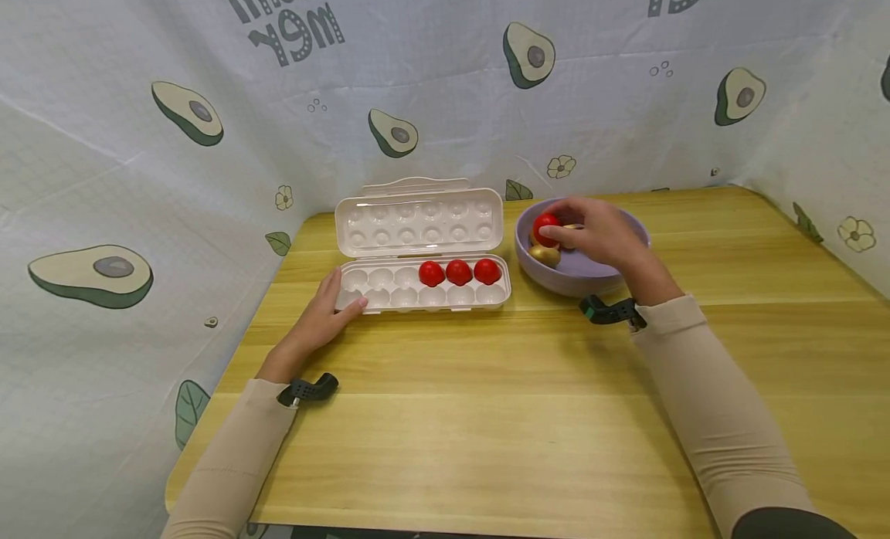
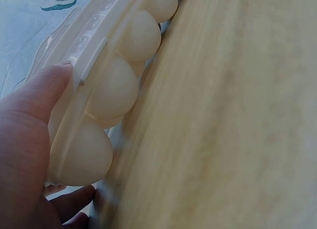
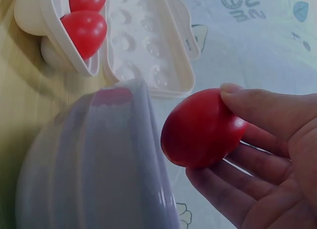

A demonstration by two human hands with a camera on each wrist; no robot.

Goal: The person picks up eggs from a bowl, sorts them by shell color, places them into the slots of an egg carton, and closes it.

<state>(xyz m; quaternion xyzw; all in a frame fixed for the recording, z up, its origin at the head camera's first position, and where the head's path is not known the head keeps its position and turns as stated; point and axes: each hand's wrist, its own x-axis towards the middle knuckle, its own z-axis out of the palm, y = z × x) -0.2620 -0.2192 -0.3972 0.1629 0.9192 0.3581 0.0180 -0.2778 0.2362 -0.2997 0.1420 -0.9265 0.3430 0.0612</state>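
One sheet [image 1: 90, 215]: white w/ avocado & floral prints; hangs at L, rear & R of table [image 1: 452, 415].
Tabletop: wood-grain finish, grain running approx. L to R.
L sleeve [image 1: 232, 446]: beige, enters fr. lower L; dark wrist unit [image 1: 314, 388] at cuff.
L hand [image 1: 321, 311]: clamped on L end of egg carton [image 1: 403, 296]; thumb over front rim, fingers round the end, some tips low by the cells per L wrist view.
Carton body: pale plastic, on table, 2 rows of rounded cells.
Lid [image 1: 419, 222]: raised, leaning back behind the body, dimpled inner face toward person.
Red eggs [image 1: 459, 272]: qty 3, side by side in the 3 R-most cells, rear row.
Bowl [image 1: 556, 283]: lilac, round, on table just beside carton's R end.
Gold egg [image 1: 545, 255]: inside bowl, nr. its L wall; more gold partly hidden by R hand [image 1: 598, 228], exact count can't tell.
Held egg [image 1: 545, 230]: red, over bowl's L part; R wrist view puts it just beside rim.
R hand grip: clamped on held egg, thumb on one side, fingertips opp.
R wrist unit [image 1: 605, 310]: dark, at cuff of beige R sleeve [image 1: 716, 400].
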